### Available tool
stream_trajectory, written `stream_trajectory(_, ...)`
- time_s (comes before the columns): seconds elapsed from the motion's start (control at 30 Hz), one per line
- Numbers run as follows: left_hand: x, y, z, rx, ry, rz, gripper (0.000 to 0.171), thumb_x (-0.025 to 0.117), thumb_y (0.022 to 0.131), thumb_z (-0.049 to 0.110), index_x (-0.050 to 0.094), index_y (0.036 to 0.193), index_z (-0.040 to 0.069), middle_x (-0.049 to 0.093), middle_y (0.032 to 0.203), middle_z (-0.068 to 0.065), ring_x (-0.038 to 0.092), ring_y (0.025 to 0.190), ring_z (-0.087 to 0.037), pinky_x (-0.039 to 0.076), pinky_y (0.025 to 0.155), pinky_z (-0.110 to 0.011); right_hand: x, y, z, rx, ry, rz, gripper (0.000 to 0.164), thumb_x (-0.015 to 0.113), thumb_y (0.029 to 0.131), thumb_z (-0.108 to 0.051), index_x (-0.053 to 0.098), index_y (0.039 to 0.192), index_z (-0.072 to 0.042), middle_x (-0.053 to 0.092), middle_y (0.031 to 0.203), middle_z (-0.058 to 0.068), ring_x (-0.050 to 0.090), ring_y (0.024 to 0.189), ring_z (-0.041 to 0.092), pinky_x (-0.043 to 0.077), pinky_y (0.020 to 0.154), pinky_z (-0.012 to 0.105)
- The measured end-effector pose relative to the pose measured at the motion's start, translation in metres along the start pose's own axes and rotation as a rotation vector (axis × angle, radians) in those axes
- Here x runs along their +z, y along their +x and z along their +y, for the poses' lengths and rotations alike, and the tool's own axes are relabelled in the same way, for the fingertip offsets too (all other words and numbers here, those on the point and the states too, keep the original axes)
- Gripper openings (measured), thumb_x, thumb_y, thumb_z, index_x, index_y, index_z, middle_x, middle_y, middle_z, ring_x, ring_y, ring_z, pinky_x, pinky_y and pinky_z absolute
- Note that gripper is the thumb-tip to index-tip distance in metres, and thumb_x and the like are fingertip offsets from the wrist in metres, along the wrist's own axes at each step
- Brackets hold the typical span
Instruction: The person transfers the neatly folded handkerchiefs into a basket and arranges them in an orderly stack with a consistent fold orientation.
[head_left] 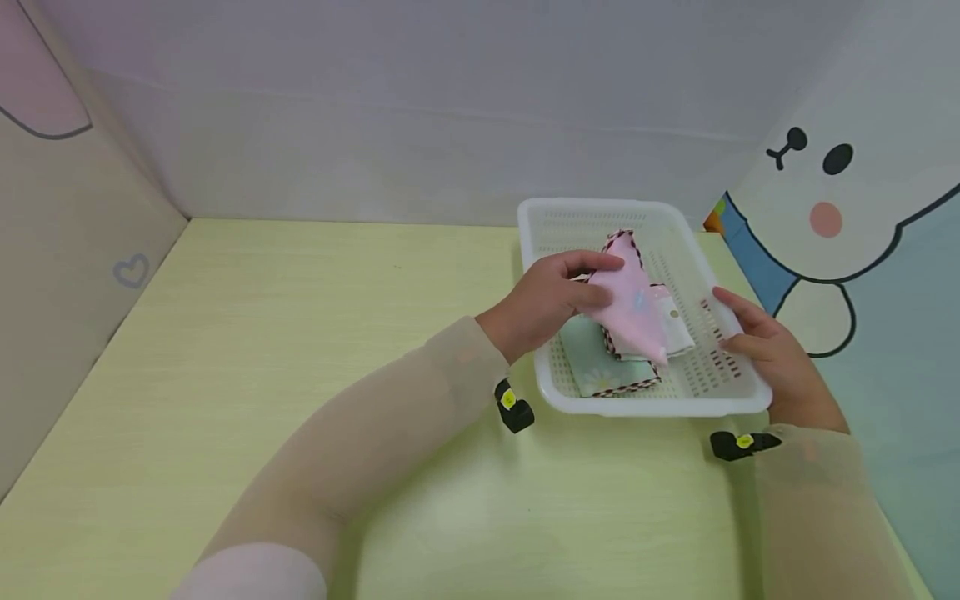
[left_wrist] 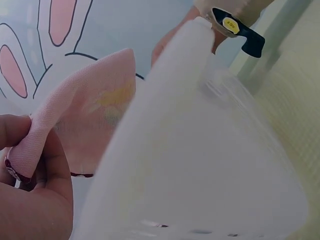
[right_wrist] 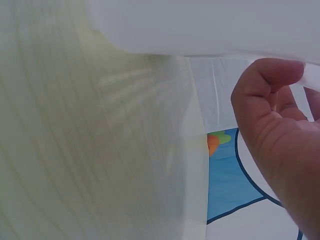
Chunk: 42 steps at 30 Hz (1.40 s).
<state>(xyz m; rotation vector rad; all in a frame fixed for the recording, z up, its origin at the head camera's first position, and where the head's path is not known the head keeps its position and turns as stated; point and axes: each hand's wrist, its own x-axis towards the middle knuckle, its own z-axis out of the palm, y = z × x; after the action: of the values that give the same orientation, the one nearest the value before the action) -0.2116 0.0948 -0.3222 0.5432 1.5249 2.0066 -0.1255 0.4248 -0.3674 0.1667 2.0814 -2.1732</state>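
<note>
A white plastic basket (head_left: 637, 407) with slotted sides stands toward the right of the table. Over its inside, my left hand (head_left: 542, 302) pinches a pink cloth (head_left: 633, 308) with dark red checked edging between thumb and fingers. The left wrist view shows that pink cloth (left_wrist: 97, 107) bent over where the fingers hold it. Below it in the basket lie a pale green cloth (head_left: 596, 358) with similar edging and a white cloth (head_left: 678, 332), partly covered. My right hand (head_left: 787, 371) grips the basket's right rim, its thumb (right_wrist: 280, 72) against the wall in the right wrist view.
The light wooden table (head_left: 300, 317) extends to the left of the basket and in front of it. A pale wall (head_left: 420, 158) rises behind, and a panel with a cartoon bunny (head_left: 825, 250) borders the right side. Each sleeve carries a black wrist device (head_left: 513, 408).
</note>
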Motion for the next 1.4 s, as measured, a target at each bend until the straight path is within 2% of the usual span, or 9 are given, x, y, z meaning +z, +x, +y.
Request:
stream_trajectory(0.37, 0.005, 0.008, 0.001, -0.023, 0.013, -0.009, 0.038, 0.068, 0.094, -0.002, 0.070, 0.129, 0.011, 0.066, 0.125, 0.001, 0.066, 0.106, -0.015, 0.054, 0.094, -0.030, -0.002, 0.000, -0.002, 0.050, 0.015, 0.020, 0.069, 0.056, 0.105, -0.001, 0.035, 0.162, -0.032, 0.031, 0.156, -0.001, 0.064, 0.109, 0.013, 0.062, 0.078, 0.038)
stream_trajectory(0.5, 0.007, 0.010, 0.003, -0.016, 0.025, -0.008, 0.037, 0.068, 0.095, -0.001, 0.071, 0.129, 0.014, 0.065, 0.126, 0.004, 0.065, 0.107, -0.014, 0.053, 0.095, -0.031, -0.001, -0.001, -0.003, 0.039, 0.026, 0.007, 0.067, 0.055, 0.105, 0.000, 0.036, 0.162, -0.030, 0.035, 0.153, -0.004, 0.063, 0.110, 0.015, 0.062, 0.078, 0.038)
stream_trajectory(0.57, 0.008, 0.012, 0.004, -0.013, 0.019, -0.012, 0.038, 0.068, 0.095, -0.001, 0.071, 0.129, 0.013, 0.065, 0.125, 0.004, 0.065, 0.107, -0.014, 0.053, 0.095, -0.032, -0.001, -0.002, -0.003, 0.026, 0.053, -0.021, 0.067, 0.053, 0.105, 0.001, 0.035, 0.162, -0.028, 0.036, 0.152, -0.005, 0.063, 0.111, 0.015, 0.062, 0.078, 0.039)
stream_trajectory(0.73, 0.012, 0.013, 0.005, -0.010, 0.004, -0.015, 0.038, 0.069, 0.094, -0.004, 0.071, 0.129, 0.011, 0.066, 0.123, 0.003, 0.066, 0.104, -0.014, 0.054, 0.091, -0.030, -0.001, -0.002, -0.002, 0.015, 0.040, -0.021, 0.066, 0.053, 0.105, 0.002, 0.036, 0.162, -0.028, 0.037, 0.151, -0.006, 0.062, 0.112, 0.015, 0.061, 0.079, 0.036)
stream_trajectory(0.8, 0.013, 0.012, 0.005, -0.012, 0.009, -0.013, 0.038, 0.069, 0.094, -0.004, 0.071, 0.129, 0.012, 0.066, 0.123, 0.004, 0.065, 0.104, -0.014, 0.054, 0.089, -0.029, -0.001, -0.001, -0.002, 0.014, 0.017, -0.009, 0.066, 0.053, 0.105, 0.001, 0.036, 0.162, -0.028, 0.037, 0.151, -0.006, 0.059, 0.114, 0.014, 0.061, 0.079, 0.034)
stream_trajectory(1.03, 0.017, 0.014, 0.006, -0.009, 0.033, -0.005, 0.037, 0.069, 0.094, -0.002, 0.072, 0.128, 0.015, 0.066, 0.123, 0.006, 0.066, 0.104, -0.013, 0.054, 0.089, -0.026, -0.001, 0.001, -0.002, 0.067, 0.067, 0.038, 0.070, 0.056, 0.104, 0.002, 0.036, 0.162, -0.032, 0.033, 0.156, -0.004, 0.057, 0.117, 0.013, 0.061, 0.080, 0.034)
stream_trajectory(1.27, 0.022, 0.018, 0.008, -0.003, 0.065, 0.021, 0.033, 0.070, 0.096, 0.003, 0.074, 0.125, 0.018, 0.066, 0.123, 0.010, 0.065, 0.106, -0.010, 0.053, 0.091, -0.026, -0.002, -0.001, -0.001, 0.042, -0.008, 0.022, 0.067, 0.055, 0.105, -0.002, 0.035, 0.162, -0.031, 0.027, 0.159, -0.002, 0.055, 0.116, 0.013, 0.061, 0.079, 0.032)
stream_trajectory(1.4, 0.025, 0.020, 0.009, 0.005, 0.046, 0.037, 0.031, 0.069, 0.096, 0.003, 0.074, 0.123, 0.017, 0.067, 0.121, 0.010, 0.066, 0.104, -0.011, 0.053, 0.091, -0.026, -0.003, -0.001, -0.001, 0.046, 0.022, 0.003, 0.067, 0.055, 0.105, -0.001, 0.035, 0.162, -0.031, 0.030, 0.157, -0.004, 0.056, 0.115, 0.014, 0.061, 0.079, 0.036)
